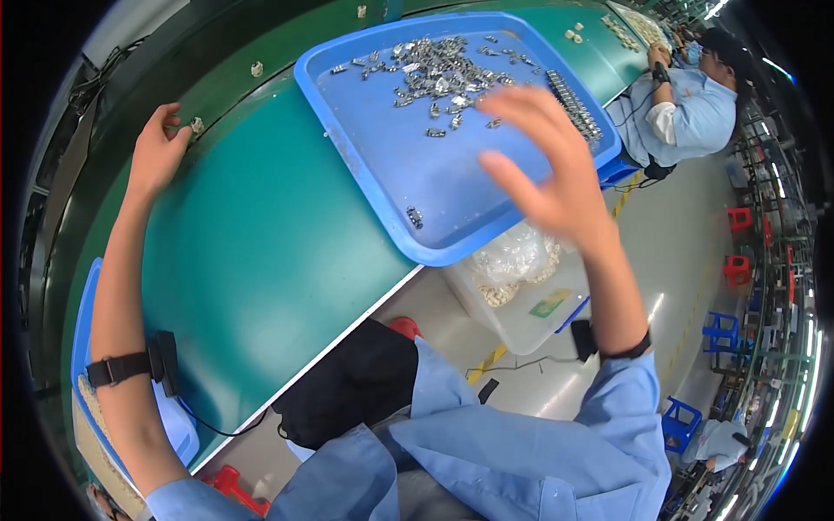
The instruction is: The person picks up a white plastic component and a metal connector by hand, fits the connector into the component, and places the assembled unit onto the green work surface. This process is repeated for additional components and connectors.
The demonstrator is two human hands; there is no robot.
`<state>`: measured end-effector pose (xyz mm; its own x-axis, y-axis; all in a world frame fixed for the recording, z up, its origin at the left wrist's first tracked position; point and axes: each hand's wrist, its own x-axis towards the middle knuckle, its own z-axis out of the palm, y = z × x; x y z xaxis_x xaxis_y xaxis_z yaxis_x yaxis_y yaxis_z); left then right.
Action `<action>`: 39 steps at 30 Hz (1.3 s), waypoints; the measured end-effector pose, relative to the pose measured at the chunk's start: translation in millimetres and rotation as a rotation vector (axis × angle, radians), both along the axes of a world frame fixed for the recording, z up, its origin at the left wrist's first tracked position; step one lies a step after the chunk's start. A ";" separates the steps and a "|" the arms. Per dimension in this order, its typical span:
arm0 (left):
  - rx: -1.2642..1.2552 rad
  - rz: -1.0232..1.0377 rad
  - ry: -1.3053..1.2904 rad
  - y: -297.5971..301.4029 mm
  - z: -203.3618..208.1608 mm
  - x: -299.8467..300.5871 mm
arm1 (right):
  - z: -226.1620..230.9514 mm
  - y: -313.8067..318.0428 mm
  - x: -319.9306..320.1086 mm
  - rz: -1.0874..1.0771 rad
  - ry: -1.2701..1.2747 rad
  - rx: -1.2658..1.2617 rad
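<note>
Well left of the blue tray, my left hand stands with thumb and fingers apart, just beside a small cream piece — from this view I cannot tell whether they touch. A careless brush of that thumb could tip the piece over. Inside the tray, by the corner closest to me, one lone metal part could easily be overlooked; towards the tray's far side lies a heap of metal parts, crowded enough that two might come up together. Over the tray's right half my right hand hovers, blurred, its fingers spread, with nothing visible in its grasp. Along the tray's right side runs a row of metal parts — a low sweep of that hand could knock it crooked.
</note>
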<state>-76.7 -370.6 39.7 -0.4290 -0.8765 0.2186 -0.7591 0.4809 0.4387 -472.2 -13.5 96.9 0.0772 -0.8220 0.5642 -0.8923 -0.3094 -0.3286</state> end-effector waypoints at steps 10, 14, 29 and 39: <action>-0.060 -0.353 0.054 180.7 96.5 61.3 | -60.1 -117.8 -82.5 -0.296 0.282 0.548; 0.083 -0.256 0.157 263.7 107.0 113.7 | -66.9 -142.7 -64.1 -0.245 0.255 0.480; 0.353 -0.220 0.462 349.0 63.3 92.9 | -64.7 -162.2 -21.4 -0.064 0.263 0.100; 0.361 -0.295 0.495 309.4 51.0 68.7 | -62.0 -166.2 -17.0 -0.055 0.252 0.090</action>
<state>-8.0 -61.2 90.8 -0.5860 -0.7931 0.1662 -0.2874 0.3952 0.8725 -489.2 -179.7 35.0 0.1603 -0.8747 0.4574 -0.9640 -0.2383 -0.1179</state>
